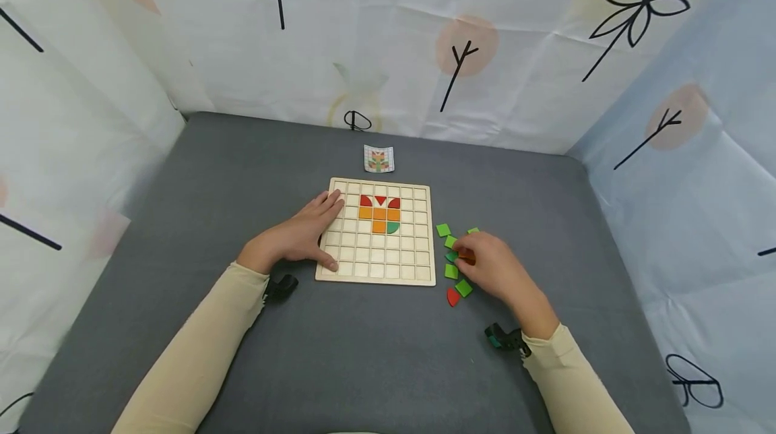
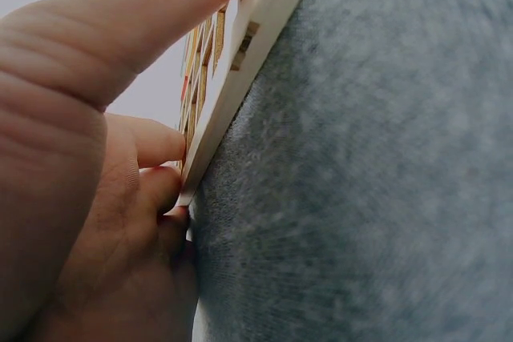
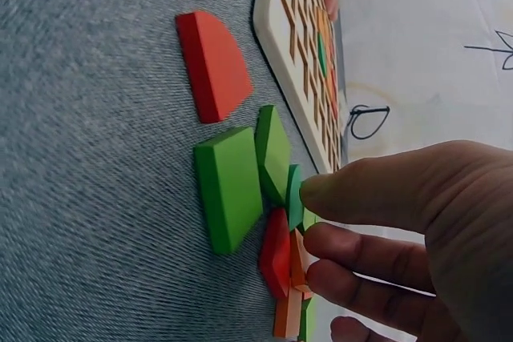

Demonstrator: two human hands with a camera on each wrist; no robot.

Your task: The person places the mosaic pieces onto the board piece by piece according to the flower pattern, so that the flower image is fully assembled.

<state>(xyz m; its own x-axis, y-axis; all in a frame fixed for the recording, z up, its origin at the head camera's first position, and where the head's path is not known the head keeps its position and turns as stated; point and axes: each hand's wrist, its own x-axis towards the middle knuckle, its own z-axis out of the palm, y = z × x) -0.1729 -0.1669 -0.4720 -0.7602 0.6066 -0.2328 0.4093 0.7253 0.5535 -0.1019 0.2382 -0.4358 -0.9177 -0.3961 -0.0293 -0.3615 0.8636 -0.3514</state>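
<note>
A square wooden grid board (image 1: pixel 364 262) lies on the grey table. My left hand (image 1: pixel 306 232) rests on its left side, fingers spread at the upper part and thumb near the lower corner. Red shapes (image 1: pixel 366 201), orange squares (image 1: pixel 379 214) and a dark green quarter-round (image 1: pixel 393 227) sit in the grid. Right of the board, my right hand (image 1: pixel 494 265) hovers low over loose pieces, thumb and fingertips apart. Nearest them are a dark green piece (image 3: pixel 294 198) and an orange piece (image 3: pixel 298 262). Whether the fingertips touch them is unclear.
Behind the board lies a small patterned card (image 1: pixel 378 159). Around the right hand are several light green squares (image 1: pixel 443 230) and a red quarter-round (image 1: pixel 453 296). Patterned white cloth (image 1: pixel 388 50) hangs behind the table (image 1: pixel 394 353).
</note>
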